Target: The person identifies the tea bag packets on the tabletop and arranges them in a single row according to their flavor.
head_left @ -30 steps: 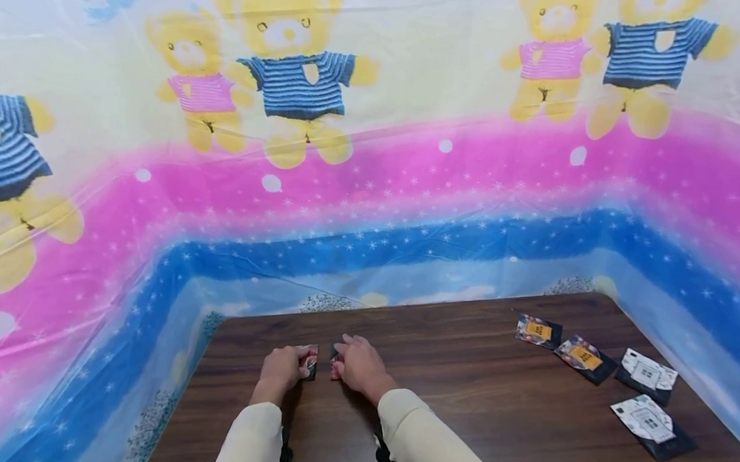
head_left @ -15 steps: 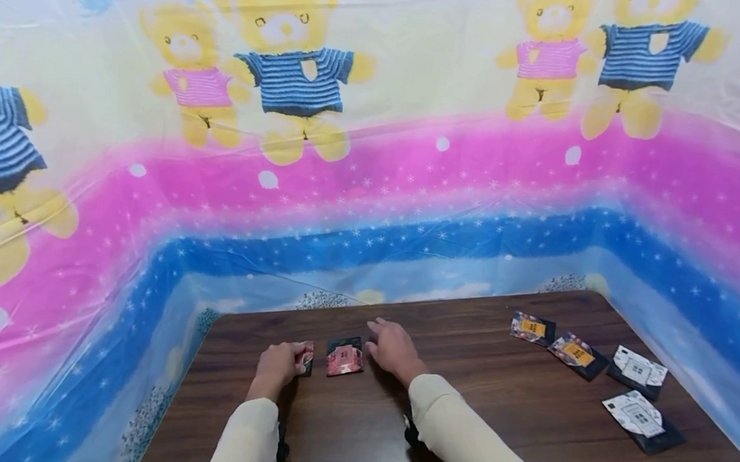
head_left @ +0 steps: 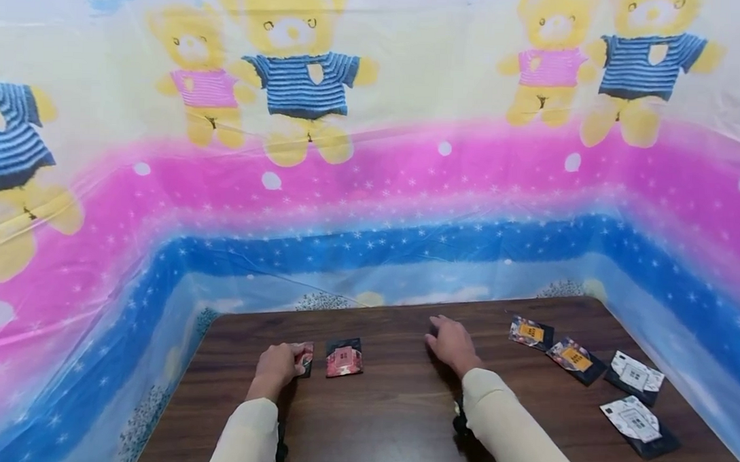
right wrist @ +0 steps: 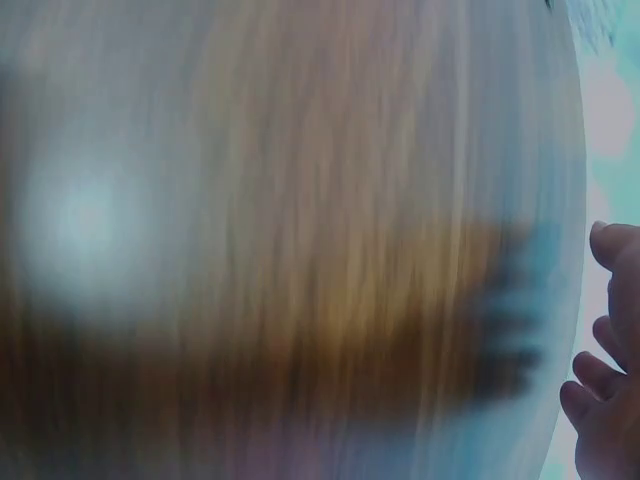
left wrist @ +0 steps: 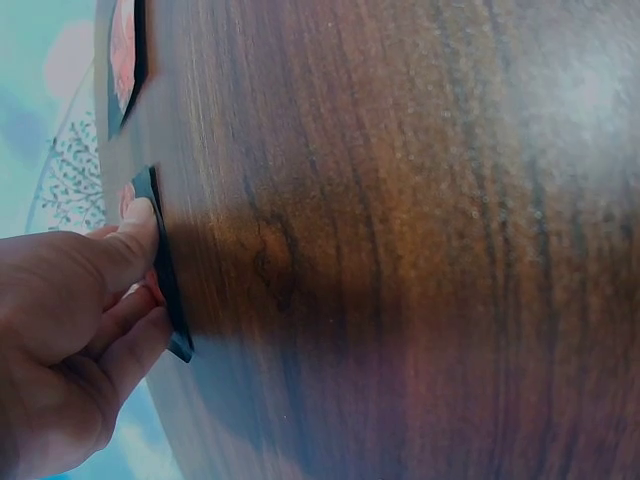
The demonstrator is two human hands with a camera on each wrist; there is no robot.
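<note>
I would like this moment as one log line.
left hand: grips red packet | right hand: holds nothing | second red packet: on table between hands

Wears cream: a left sleeve (head_left: 243, 436) ending just behind the bare left grip (head_left: 276, 367), a right sleeve (head_left: 519, 426) ending just behind the bare right grip (head_left: 454, 344), both lightly creased. Carries small black left gear (head_left: 281, 451) behind and inward of the left grip, similar right gear (head_left: 459, 423) behind the right grip.

Backdrop (head_left: 421, 171): creased cloth, pink and blue bands, printed bears (head_left: 308, 83)
Table (head_left: 388, 415): dark wood grain
Glare (left wrist: 590, 95): pale, on wood
</note>
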